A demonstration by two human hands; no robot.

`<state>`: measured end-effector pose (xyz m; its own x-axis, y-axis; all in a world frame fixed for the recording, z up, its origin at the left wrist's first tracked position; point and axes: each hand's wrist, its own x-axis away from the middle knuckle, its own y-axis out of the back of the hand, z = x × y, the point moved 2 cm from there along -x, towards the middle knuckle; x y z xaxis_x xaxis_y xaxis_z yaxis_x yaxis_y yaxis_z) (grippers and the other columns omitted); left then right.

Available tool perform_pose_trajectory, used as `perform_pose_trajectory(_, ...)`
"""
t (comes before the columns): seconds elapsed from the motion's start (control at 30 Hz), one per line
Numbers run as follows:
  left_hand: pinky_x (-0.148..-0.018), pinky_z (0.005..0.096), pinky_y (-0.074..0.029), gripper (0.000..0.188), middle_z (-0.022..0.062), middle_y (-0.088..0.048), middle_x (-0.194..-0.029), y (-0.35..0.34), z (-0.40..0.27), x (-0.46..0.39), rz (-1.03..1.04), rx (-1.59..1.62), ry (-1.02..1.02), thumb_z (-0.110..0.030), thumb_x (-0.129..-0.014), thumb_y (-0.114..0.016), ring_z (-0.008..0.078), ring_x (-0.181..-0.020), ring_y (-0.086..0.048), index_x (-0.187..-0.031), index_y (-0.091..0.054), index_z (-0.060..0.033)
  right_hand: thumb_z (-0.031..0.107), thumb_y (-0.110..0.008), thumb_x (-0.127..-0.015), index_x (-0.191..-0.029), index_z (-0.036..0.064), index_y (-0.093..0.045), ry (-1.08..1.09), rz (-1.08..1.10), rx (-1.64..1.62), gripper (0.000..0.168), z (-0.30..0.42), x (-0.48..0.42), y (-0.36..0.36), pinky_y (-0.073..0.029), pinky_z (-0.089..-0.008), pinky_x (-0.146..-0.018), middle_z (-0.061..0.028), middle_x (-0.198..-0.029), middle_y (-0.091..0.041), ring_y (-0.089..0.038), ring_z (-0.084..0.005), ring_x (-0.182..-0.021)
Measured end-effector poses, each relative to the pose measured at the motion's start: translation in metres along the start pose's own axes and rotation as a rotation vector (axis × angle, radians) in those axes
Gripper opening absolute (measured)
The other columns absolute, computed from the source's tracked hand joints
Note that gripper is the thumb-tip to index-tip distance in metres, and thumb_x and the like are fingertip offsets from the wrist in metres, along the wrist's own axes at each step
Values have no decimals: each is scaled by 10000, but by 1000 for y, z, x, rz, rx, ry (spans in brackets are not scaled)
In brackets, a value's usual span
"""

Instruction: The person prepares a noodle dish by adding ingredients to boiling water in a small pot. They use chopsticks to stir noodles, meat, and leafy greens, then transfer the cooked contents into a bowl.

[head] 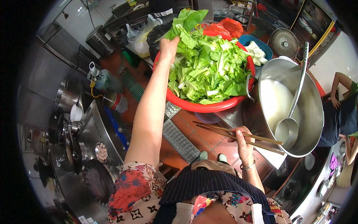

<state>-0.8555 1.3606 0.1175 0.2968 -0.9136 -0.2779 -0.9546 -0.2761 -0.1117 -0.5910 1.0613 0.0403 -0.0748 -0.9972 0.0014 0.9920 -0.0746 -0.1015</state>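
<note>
Chopped leafy greens (207,67) are heaped in a large red plastic basin (212,107). At its upper left, my left hand (169,49) grips some of the leaves, its fingertips partly hidden among them. A pair of long wooden chopsticks (263,137) rests in my right hand (242,141), the dark tips pointing left over the floor below the basin. Just right of that hand stands a big stainless steel pot (310,112) of cloudy pale liquid (272,98). A metal ladle (298,95) leans inside it, bowl down.
Behind the basin are red plastic bags (230,26) and a blue tub (267,46) of white chunks. An electric fan (284,43) stands beyond. On the left are a steel stove counter (98,123) and a gas cylinder (105,79). Another person (339,117) is at right.
</note>
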Motion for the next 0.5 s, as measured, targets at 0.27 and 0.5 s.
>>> perform_pose_trajectory(0.27, -619, 319, -494, 217, 98, -618, -935, -33, -67, 40, -16, -27, 175, -12, -806, -550, 181, -776, -607, -1017, -570, 37, 192, -531, -890, -870, -57, -580, -48, 166, -59, 255, -6, -4, 25, -483, -254, -558, -102, -746, -556, -590, -167, -603)
perform_pose_trajectory(0.5, -620, 346, -507, 215, 102, -612, -926, -27, -64, 62, -91, 59, 258, -22, -814, -546, 198, -763, -615, -1023, -557, 26, 90, -519, -885, -853, -55, -575, -42, 304, -110, 158, 3, -9, 47, -477, -234, -547, -82, -763, -572, -581, -127, -614)
